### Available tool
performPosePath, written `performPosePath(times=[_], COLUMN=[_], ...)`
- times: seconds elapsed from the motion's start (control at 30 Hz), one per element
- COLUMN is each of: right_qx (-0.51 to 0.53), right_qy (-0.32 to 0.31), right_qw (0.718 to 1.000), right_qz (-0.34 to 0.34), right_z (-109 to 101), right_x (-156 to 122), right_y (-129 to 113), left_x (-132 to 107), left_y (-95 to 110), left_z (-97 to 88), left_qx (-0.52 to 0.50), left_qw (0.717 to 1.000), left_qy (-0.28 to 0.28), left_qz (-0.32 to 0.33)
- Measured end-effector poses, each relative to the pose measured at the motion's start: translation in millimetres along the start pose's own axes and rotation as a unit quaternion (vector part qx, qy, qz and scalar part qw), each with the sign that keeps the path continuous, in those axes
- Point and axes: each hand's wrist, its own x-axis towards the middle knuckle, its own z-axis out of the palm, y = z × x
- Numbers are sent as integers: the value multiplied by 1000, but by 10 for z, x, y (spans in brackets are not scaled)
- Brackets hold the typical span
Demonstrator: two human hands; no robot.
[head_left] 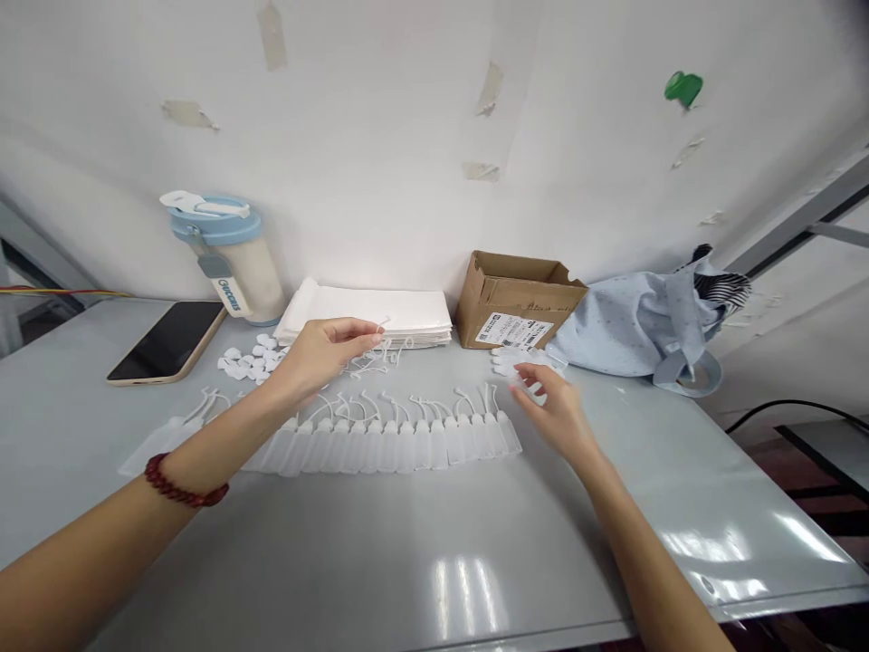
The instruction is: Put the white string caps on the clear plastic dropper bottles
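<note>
My left hand [332, 349] is closed in a pinch on a thin white loop tie [386, 322], held above a small heap of similar loose ties [370, 362]. Over at the right, my right hand [553, 403] reaches to a pile of small translucent sleeves [506, 360] in front of the cardboard box. Its thumb and forefinger are curved but apart; whether they touch a sleeve is unclear. Between me and the heap lies a row of translucent sleeves [400, 445] with white caps and looped ties at their far ends. My left forearm covers part of this row.
White caps [248, 362] lie loose beside a phone [169, 340]. Along the wall stand a blue-lidded bottle [237, 263], a stack of white sheets [380, 308], a cardboard box [516, 299] and a light-blue cloth bag [625, 321]. A tape roll [696, 376] rests by the bag.
</note>
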Motion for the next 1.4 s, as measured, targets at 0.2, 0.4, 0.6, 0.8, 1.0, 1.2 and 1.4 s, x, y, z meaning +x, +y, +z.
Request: performPosePath(times=[0.2, 0.4, 0.6, 0.8, 1.0, 1.2, 1.4], right_qx=[97, 112, 109, 108, 114, 147, 199], right_qy=[33, 30, 50, 54, 76, 55, 18], right_qw=[991, 984, 985, 985, 984, 975, 958], right_qz=[-84, -137, -126, -123, -115, -155, -207], right_z=[148, 213, 182, 192, 271, 345, 377], right_x=[-205, -271, -246, -249, -250, -246, -289], right_y=[-535, -622, -595, -579, -617, -934, -1299], left_x=[-166, -136, -106, -99, -108, -284, -562], left_y=[-72, -172, -165, -190, -219, -101, -6], left_z=[42, -35, -147, -234, -237, -188, -67], left_qx=[85, 235, 252, 184, 55, -86, -225], left_qw=[991, 950, 961, 982, 998, 990, 963], left_qy=[34, 105, 86, 10, -8, -109, -142], left_qz=[100, 177, 80, 25, 4, 31, 27])
